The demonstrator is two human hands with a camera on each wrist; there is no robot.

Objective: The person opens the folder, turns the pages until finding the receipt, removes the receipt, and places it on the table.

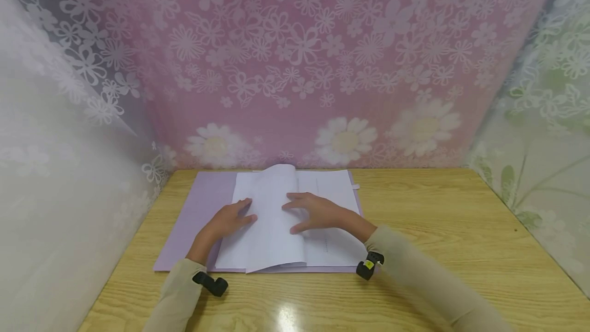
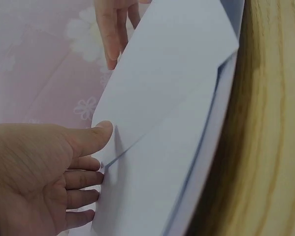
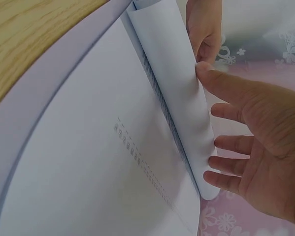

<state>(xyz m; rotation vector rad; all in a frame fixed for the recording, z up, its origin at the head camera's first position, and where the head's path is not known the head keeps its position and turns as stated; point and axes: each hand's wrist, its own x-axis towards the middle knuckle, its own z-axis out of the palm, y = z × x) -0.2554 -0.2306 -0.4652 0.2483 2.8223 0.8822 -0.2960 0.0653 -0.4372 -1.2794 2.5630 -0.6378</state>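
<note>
A light purple folder lies spread on the table with white sheets of paper inside. One white page bulges up in a curl over the middle, and a sheet with faint print shows to its right. My left hand is at the left part of the curled page, thumb and fingers extended against the paper in the left wrist view. On the other side, my right hand has its fingers spread, its thumb and fingertips at the rounded fold in the right wrist view.
The wooden table reaches out to the right and in front of the folder. A pink flowered curtain stands right behind it, with pale flowered sheets at both sides. A small tab sticks out of the folder's right edge.
</note>
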